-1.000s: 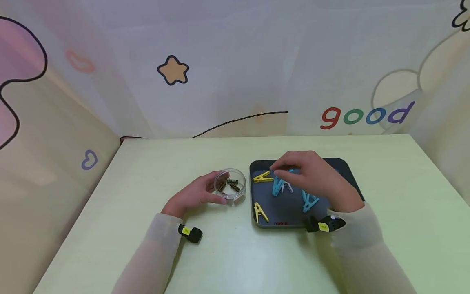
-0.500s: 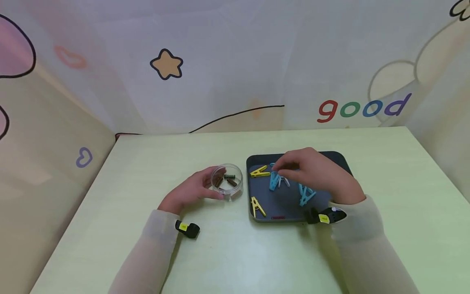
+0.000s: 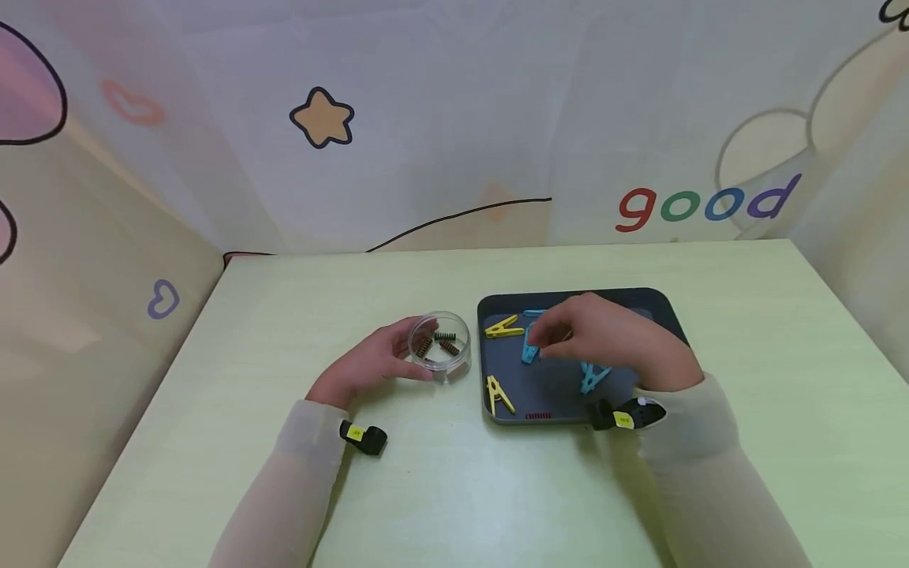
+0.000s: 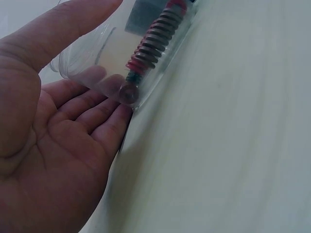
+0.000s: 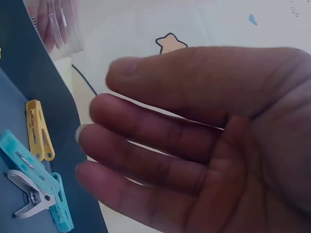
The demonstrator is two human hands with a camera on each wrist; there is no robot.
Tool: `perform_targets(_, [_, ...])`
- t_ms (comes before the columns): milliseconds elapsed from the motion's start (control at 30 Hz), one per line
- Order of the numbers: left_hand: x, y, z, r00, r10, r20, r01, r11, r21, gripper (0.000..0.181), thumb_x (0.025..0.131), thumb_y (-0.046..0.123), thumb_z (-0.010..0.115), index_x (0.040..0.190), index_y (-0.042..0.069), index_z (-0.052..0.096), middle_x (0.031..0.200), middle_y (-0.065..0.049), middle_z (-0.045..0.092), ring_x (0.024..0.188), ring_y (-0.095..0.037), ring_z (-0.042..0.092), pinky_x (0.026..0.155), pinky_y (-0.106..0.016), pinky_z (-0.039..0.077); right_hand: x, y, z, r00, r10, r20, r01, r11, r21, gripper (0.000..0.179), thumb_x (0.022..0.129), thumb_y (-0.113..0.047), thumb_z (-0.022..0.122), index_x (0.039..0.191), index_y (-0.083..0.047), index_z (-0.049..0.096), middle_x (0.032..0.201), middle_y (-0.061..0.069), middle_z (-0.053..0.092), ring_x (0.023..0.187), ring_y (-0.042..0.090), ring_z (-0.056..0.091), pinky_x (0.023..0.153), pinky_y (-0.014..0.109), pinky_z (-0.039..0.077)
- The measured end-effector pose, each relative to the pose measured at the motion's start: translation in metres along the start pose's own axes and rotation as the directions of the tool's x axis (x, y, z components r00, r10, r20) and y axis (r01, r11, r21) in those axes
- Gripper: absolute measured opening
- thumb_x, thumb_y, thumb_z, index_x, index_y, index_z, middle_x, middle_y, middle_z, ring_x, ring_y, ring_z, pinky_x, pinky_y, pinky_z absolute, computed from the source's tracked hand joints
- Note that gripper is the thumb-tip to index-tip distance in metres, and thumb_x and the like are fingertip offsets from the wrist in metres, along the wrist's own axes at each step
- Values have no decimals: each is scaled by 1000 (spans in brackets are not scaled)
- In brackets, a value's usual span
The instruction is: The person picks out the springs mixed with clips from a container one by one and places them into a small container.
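Observation:
My left hand (image 3: 376, 359) holds a clear round jar (image 3: 454, 364), thumb on one side and fingers on the other. Several small coil springs (image 3: 445, 337) lie inside it, and one (image 4: 154, 39) shows dark with red ends in the left wrist view. Over the dark tray (image 3: 554, 398) my right hand (image 3: 604, 339) hovers with relaxed, slightly bent fingers and nothing between them. Its fingertips are close above a blue clothespin (image 3: 529, 349). A white clip (image 5: 31, 196) lies against the blue clothespin in the right wrist view; from the head view the hand hides it.
Two yellow clothespins, one at the tray's back left (image 3: 503, 327) and one at its front left (image 3: 499, 394), lie apart. Another blue clothespin (image 3: 593, 377) sits below the right wrist. The tray stands just right of the jar on the pale table (image 3: 412, 505).
My right hand has come down and nearer over the blue clothespin and white clip, now covering the clip. The left hand and jar stay in place while the head view tilts slightly.

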State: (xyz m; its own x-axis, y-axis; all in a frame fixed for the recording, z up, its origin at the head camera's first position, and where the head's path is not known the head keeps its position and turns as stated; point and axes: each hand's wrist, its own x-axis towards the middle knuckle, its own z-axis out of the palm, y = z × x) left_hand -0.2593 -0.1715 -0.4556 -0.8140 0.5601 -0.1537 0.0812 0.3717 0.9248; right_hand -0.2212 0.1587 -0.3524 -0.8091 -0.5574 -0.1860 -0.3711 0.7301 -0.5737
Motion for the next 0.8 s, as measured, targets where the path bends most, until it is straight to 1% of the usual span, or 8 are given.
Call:
perform_targets(133, [2, -2, 0, 1000, 4, 4, -4, 1000, -11, 83, 77, 18, 83, 147, 20, 39, 148, 1, 46, 142, -17, 38, 119, -43, 26, 3, 2, 5, 999, -12, 51, 12, 1000, -6, 19, 88, -14, 69, 107, -12, 73, 103, 2, 72, 90, 13, 64, 82, 34, 56])
perform_targets(333, [5, -5, 4, 1000, 2, 16, -2, 1000, -5, 85, 75, 21, 84, 147, 20, 39, 148, 2, 46, 141, -17, 38, 119, -42, 28, 6, 6, 12, 994, 12, 110, -8, 999, -35, 19, 86, -14, 72, 105, -12, 72, 100, -1, 72, 87, 9, 64, 79, 31, 55])
perform_targets(467, [5, -7, 4, 1000, -6, -2, 6, 1000, 4, 84, 74, 23, 85, 146, 22, 41, 146, 5, 48, 140, -15, 40, 118, -41, 29, 10, 5, 15, 990, 50, 129, -45, 998, -37, 21, 86, -15, 72, 106, -12, 72, 100, 0, 72, 88, 10, 63, 80, 31, 55])
perform_targets(600, [5, -6, 1, 1000, -4, -7, 4, 1000, 4, 84, 74, 23, 85, 146, 23, 42, 145, 6, 49, 139, -14, 40, 118, -39, 30, 13, 3, 16, 987, 82, 141, -76, 996, -46, 21, 86, -15, 72, 106, -14, 72, 100, -2, 71, 88, 11, 62, 80, 31, 55])
perform_targets(800, [1, -3, -2, 1000, 1, -2, -1, 1000, -2, 84, 75, 19, 84, 147, 21, 40, 147, 3, 47, 141, -16, 39, 118, -41, 29, 19, 1, 20, 985, 73, 153, -66, 997, -51, 17, 85, -15, 73, 102, -14, 73, 95, -4, 69, 86, 12, 61, 77, 31, 55])
